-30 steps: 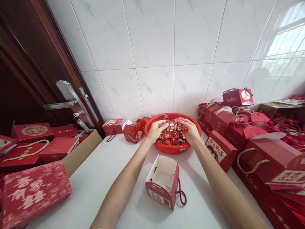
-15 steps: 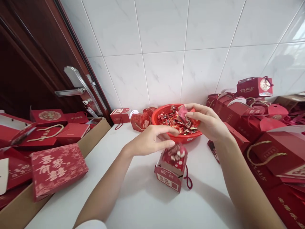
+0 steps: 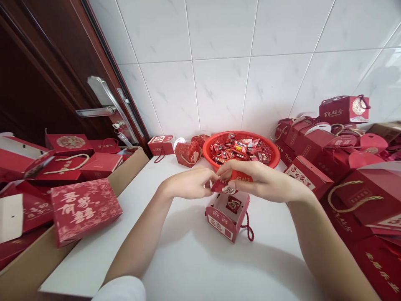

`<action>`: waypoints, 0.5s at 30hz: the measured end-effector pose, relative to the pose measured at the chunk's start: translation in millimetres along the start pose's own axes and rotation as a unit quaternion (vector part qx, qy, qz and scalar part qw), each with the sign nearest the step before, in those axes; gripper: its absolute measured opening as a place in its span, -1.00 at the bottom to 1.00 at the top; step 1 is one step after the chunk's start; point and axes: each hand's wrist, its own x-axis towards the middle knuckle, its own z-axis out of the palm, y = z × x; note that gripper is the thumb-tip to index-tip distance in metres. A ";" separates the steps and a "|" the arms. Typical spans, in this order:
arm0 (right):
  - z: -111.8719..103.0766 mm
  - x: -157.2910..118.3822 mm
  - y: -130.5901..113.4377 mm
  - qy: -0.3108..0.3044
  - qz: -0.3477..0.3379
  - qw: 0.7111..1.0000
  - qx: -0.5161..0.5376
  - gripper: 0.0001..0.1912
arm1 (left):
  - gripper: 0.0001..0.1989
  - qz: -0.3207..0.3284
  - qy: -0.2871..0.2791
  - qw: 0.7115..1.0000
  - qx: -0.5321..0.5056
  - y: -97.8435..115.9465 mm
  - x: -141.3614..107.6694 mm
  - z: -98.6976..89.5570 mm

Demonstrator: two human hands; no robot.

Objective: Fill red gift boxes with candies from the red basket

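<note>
Head view. White, smooth tabletop (image 3: 194, 263): left edge ran slantwise beside a brown cardboard carton (image 3: 131, 169), far edge met glossy tiles (image 3: 219, 92) with grey veining. A broad strip of white surface lay between the carton and the small gift box (image 3: 222, 225); a narrower one separated that box from the stacked red boxes (image 3: 322, 144) at right.

Gift box: red card, pale lining, open-topped, upright near mid-table, twisted cord loop (image 3: 248, 229) at its right side; one wrapped packet (image 3: 233, 205) inside.

Right hand (image 3: 261, 179): thumb and fingers closed on shiny red wrappers (image 3: 226, 188) — held just above the box. Left hand (image 3: 189, 184): fingers bent at the same wrappers; whether it gripped them could not be told.

Basin (image 3: 276, 162): round, red, perforated plastic, just behind the hands, holding crinkled sachets (image 3: 239, 147). Printed box (image 3: 86, 209): flat, red, floral, overlapping the carton's edge — gold-toned rope handles (image 3: 351, 205) among the boxes at right.
</note>
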 end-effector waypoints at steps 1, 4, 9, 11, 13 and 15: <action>1.2 0.8 0.4 -0.005 0.005 1.000 -0.009 -0.79 | -0.84 0.001 -0.006 1.000 -0.007 -2.1 1.1 -0.3; 4.4 3.5 2.6 0.007 0.004 1.000 -0.022 -0.82 | -0.81 0.007 -0.004 1.000 -0.025 -5.7 4.0 -0.3; 11.4 9.9 8.5 0.022 -0.001 1.000 -0.017 -0.81 | -0.85 0.020 0.027 0.998 -0.046 -6.0 8.3 3.3; 13.1 11.0 10.6 0.028 0.004 0.999 -0.019 -0.79 | -0.82 0.024 0.033 0.998 -0.057 -6.3 9.7 4.6; 11.9 9.9 11.7 0.043 0.008 0.999 -0.027 -0.79 | -0.76 0.025 0.028 0.997 -0.062 -7.5 10.5 4.8; 6.9 6.2 11.6 0.053 0.011 0.997 -0.055 -0.80 | -0.75 0.023 0.025 0.998 -0.051 -9.1 10.9 4.0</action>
